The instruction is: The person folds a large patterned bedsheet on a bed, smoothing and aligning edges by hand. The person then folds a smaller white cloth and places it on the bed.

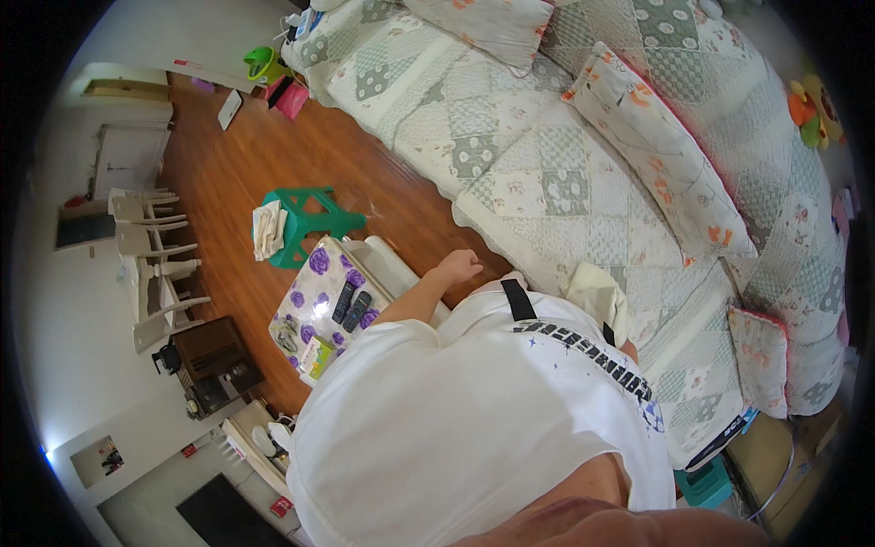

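My left hand [461, 265] is held out in front of my body with its fingers curled in, above the wooden floor beside the bed edge. Nothing shows in it. A cream cloth [593, 292] hangs bunched in front of my right forearm [628, 350], over the side of the bed. The cloth appears gathered in my right hand, whose fingers are hidden. A quilted patchwork bedspread [567, 150] in white and grey-green spreads ahead and to the right. On it lies a long printed pillow [663, 150].
To the left stands a table with a purple-rose cover [301, 280], bearing two remote controls [350, 308] and a tissue pack [318, 357]. Beyond it, a green plastic stool [307, 219] carries folded cloth [271, 229]. A pink dustpan [290, 99] and green bucket [265, 65] are farther off.
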The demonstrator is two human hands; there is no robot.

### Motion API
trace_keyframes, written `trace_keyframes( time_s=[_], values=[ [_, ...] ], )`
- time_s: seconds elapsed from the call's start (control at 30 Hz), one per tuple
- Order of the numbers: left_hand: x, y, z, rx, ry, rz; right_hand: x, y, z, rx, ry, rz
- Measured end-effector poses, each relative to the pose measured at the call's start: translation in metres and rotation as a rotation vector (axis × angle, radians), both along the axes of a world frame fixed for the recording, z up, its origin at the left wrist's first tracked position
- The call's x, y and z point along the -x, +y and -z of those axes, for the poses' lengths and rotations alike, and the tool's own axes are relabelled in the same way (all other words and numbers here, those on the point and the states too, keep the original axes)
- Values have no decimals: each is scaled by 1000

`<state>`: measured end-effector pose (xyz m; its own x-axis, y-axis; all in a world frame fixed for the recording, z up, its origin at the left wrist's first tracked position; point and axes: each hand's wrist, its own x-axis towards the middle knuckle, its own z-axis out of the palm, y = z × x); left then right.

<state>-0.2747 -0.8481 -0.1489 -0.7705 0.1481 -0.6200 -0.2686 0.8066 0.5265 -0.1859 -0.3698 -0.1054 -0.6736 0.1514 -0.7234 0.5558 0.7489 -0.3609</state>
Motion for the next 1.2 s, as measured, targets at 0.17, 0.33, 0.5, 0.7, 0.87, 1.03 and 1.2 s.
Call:
trace_keyframes(
  time_s=[0.17,0.33,0.5,0.7,0.87,1.03,1.2],
  values=[
    [-16,-19,-1,27,6,-53,4,2,7,15,-21,1],
    [-24,-27,3,32,-80,-115,9,3,-1,15,-20,2],
    [-24,-24,4,16,-61,-129,12,4,-3,17,-17,10],
    [-8,-15,2,-57,12,-92,15,6,-12,17,22,61],
    [-3,-25,-3,-33,0,-110,72,9,-86,-118,347,187],
    [25,-24,-10,-19,-53,-56,108,88,-225,-210,875,577],
    [20,-34,-5,-14,-64,-96,129,47,-382,-400,1598,947]
  ],
)
